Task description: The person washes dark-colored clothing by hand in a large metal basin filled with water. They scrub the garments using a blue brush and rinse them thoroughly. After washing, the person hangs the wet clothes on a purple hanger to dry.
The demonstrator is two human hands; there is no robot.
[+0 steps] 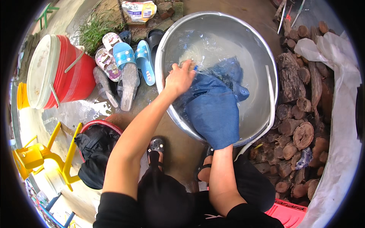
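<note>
A large round metal basin (251, 42) of water stands on the wet ground before me. Blue denim clothing (214, 108) lies partly in the water and drapes over the basin's near rim. My left hand (182, 77) is over the basin's left side, fingers spread and pointing away from me, beside the wet denim; a small blue thing shows at its fingertips, too small to identify. The denim covers my right hand and wrist, so whether that hand grips anything is hidden; only the bare forearm comes out of the cloth. A white hose (271, 97) hangs over the basin's right rim.
Several slippers (124, 55) and a red lidded bucket (71, 71) are left of the basin. Nearer are a red tub (107, 122) holding black cloth (98, 142) and a yellow plastic chair (67, 159). Stacked firewood (291, 125) and plastic sheeting (339, 114) stand at right.
</note>
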